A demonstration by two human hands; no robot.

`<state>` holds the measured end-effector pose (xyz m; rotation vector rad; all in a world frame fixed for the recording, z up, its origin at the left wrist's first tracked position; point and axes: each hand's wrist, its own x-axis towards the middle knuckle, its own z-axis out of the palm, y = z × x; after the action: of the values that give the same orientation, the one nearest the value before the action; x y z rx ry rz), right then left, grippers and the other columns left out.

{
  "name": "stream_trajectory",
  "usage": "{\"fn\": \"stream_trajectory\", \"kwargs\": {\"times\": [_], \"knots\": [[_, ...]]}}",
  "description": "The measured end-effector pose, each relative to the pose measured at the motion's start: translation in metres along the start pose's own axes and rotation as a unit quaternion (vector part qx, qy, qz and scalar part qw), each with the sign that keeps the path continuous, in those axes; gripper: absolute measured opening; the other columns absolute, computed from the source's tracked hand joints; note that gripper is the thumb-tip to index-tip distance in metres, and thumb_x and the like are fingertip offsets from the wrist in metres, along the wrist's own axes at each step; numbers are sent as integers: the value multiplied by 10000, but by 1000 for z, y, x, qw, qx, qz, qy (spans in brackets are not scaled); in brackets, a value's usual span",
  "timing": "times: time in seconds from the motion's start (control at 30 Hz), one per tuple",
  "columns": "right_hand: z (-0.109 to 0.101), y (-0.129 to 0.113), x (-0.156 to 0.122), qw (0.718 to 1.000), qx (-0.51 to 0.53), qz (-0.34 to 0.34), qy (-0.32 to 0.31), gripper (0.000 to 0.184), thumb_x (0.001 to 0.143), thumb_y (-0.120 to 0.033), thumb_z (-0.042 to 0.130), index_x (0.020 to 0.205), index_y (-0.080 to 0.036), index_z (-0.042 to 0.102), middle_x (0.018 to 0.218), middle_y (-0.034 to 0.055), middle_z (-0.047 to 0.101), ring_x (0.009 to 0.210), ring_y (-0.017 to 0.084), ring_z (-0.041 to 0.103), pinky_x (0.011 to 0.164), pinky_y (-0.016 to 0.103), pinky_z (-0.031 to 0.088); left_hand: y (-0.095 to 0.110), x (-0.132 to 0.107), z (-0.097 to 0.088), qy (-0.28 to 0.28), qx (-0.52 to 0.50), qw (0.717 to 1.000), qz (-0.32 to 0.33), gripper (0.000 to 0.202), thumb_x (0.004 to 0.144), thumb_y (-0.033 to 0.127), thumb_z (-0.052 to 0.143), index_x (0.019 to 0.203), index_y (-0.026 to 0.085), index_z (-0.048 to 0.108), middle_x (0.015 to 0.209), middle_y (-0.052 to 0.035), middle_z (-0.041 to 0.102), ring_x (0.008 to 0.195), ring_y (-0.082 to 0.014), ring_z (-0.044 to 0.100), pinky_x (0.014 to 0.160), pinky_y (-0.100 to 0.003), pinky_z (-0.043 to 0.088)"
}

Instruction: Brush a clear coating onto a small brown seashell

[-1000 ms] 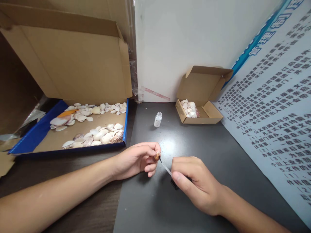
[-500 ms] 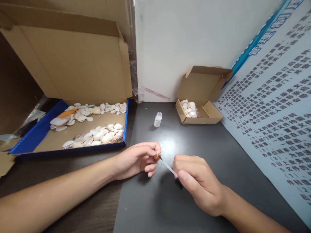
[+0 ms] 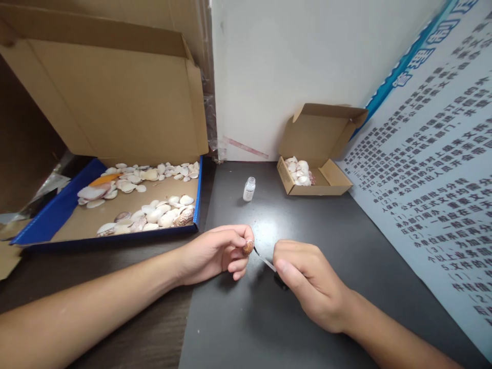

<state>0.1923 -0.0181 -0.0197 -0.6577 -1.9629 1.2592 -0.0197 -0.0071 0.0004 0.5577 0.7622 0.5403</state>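
Observation:
My left hand point(image 3: 217, 252) pinches a small brown speckled shell point(image 3: 248, 248) between thumb and fingertips just above the dark table point(image 3: 300, 215). My right hand point(image 3: 307, 279) grips the black cap of a thin applicator brush point(image 3: 267, 262), whose tip touches the shell. Behind the hands a small clear bottle point(image 3: 249, 189) with a white label stands without its cap.
A large open cardboard box point(image 3: 115, 205) with a blue rim holds several pale shells at the left. A small open cardboard box point(image 3: 313, 174) with several shells sits at the back right. A printed board point(image 3: 430, 179) leans along the right; a white wall point(image 3: 277, 77) stands behind.
My right hand has shifted slightly left and toward the shell, stroking the brush along it. The left hand and shell have stayed in place.

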Motion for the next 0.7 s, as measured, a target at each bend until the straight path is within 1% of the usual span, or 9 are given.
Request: {"fn": "stream_trajectory", "kwargs": {"times": [0.13, 0.23, 0.33, 0.5, 0.7], "knots": [[0, -1, 0, 1000, 11, -19, 0, 347, 1004, -233, 357, 660, -192, 340, 603, -22, 394, 573, 119, 369, 579, 282, 278, 0, 0, 0, 3, 1, 1000, -4, 88, 826, 143, 500, 740, 149, 518, 586, 38, 403, 488, -85, 396, 533, -229, 425], [0, -1, 0, 1000, 3, -8, -14, 352, 1010, -235, 351, 660, -190, 349, 613, -20, 404, 575, 120, 369, 592, 286, 282, 0, 0, 0, 3, 2, 1000, -2, 88, 825, 149, 505, 738, 149, 514, 588, 37, 405, 487, -84, 395, 533, -232, 424], [1, -1, 0, 1000, 4, -8, -12, 360, 1009, -228, 341, 651, -191, 335, 596, -23, 392, 559, 118, 359, 591, 287, 285, 1, 0, 0, 0, 4, 1000, -3, 97, 827, 152, 505, 730, 149, 508, 593, 38, 404, 485, -81, 393, 535, -233, 426], [1, -2, 0, 1000, 19, -16, -15, 328, 1005, -246, 349, 682, -191, 367, 639, -6, 433, 593, 126, 397, 586, 276, 301, 0, 0, -1, 2, 0, 1000, -4, 74, 825, 146, 503, 751, 148, 513, 608, 33, 429, 488, -81, 402, 536, -234, 427], [1, -1, -1, 1000, 11, -13, -12, 360, 1012, -229, 355, 654, -188, 347, 606, -23, 392, 562, 115, 366, 580, 275, 276, 0, 0, 0, 3, 4, 1000, -4, 98, 828, 149, 507, 730, 147, 506, 592, 42, 398, 484, -78, 390, 536, -232, 426]]}}
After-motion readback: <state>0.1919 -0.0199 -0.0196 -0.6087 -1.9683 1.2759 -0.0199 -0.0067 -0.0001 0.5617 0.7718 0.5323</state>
